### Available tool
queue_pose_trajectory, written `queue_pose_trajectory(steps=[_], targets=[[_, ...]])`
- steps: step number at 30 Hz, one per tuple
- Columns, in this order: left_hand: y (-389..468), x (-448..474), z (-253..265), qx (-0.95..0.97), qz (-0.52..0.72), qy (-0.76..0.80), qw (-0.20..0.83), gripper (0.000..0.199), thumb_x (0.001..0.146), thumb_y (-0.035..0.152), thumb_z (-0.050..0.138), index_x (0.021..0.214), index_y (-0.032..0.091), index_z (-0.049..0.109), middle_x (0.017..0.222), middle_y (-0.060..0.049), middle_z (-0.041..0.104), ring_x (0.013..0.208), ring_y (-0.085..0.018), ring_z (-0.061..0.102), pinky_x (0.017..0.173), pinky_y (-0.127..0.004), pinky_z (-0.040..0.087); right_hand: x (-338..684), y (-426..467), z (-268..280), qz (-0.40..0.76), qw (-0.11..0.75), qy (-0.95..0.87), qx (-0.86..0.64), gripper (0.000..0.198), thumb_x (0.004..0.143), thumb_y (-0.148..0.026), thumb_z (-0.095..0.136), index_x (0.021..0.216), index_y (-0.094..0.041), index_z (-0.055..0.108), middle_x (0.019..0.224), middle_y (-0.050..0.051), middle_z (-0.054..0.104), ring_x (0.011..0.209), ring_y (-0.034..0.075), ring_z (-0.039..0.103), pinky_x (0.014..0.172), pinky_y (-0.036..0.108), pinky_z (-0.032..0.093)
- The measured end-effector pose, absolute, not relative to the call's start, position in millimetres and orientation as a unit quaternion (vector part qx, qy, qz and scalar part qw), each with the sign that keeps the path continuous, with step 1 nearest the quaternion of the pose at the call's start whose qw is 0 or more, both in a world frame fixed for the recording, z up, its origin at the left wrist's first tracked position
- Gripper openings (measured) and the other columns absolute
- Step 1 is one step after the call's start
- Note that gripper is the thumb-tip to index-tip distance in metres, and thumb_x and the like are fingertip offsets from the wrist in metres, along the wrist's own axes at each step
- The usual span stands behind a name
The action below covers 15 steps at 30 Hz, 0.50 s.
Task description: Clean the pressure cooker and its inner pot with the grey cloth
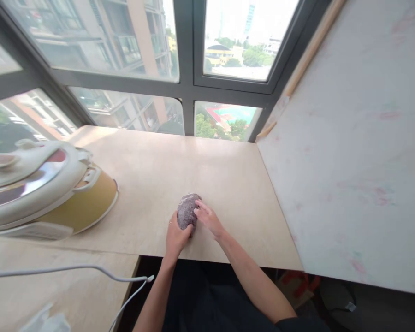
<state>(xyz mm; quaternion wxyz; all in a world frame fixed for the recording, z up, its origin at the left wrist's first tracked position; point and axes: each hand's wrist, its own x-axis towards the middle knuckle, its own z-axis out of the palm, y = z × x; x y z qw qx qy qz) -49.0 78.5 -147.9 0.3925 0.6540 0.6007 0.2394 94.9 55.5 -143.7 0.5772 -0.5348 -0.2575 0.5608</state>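
Observation:
A rounded, purple-grey speckled bundle [186, 213] with a paler far edge rests on or just above the light wooden tabletop [152, 166]. It looks like fuzzy fabric, but its exact kind is unclear. My left hand [177, 235] grips its near left side, with the thumb across the front and the other fingers partly hidden behind it. On the right, my right hand [208, 219] has its fingers stretched out, and their tips touch the bundle's side.
A large cream and gold electric cooker [72, 203] stands on the left. White cable [100, 268] runs across the lower left surface, near a crumpled pale plastic piece [50, 320]. Windows [228, 87] line the back; a pale patterned panel [349, 138] borders the right.

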Motion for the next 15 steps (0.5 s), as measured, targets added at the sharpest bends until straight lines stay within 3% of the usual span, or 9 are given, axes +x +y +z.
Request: queue_pose_trajectory(steps=[7, 11, 15], targets=[[126, -176, -128, 0.589, 0.212, 0.748, 0.223, 0.069, 0.084, 0.034, 0.057, 0.147, 0.008, 0.046, 0.14, -0.024, 0.054, 0.13, -0.036, 0.053, 0.107, -0.045, 0.042, 53, 49, -170, 0.596, 0.464, -0.368, -0.542, 0.042, 0.07, -0.039, 0.082, 0.108, -0.022, 0.071, 0.119, 0.012, 0.071, 0.115, 0.029, 0.066, 0.104, 0.052, 0.048], [128, -219, -122, 0.575, 0.223, 0.773, 0.147, 0.064, 0.085, 0.03, 0.057, 0.143, 0.005, 0.05, 0.139, -0.027, 0.055, 0.136, -0.039, 0.046, 0.111, -0.051, 0.038, 63, 45, -183, 0.571, 0.462, -0.367, -0.571, 0.04, 0.076, -0.048, 0.075, 0.103, -0.019, 0.069, 0.108, 0.012, 0.072, 0.098, 0.027, 0.071, 0.081, 0.045, 0.059], [113, -207, -117, 0.593, 0.346, 0.723, 0.072, 0.049, 0.087, 0.03, 0.056, 0.132, 0.011, 0.059, 0.139, -0.021, 0.057, 0.136, -0.036, 0.046, 0.114, -0.052, 0.036, 75, 46, -185, 0.556, 0.461, -0.375, -0.581, 0.047, 0.075, -0.058, 0.074, 0.099, -0.017, 0.069, 0.094, 0.01, 0.072, 0.08, 0.024, 0.072, 0.071, 0.04, 0.06]])
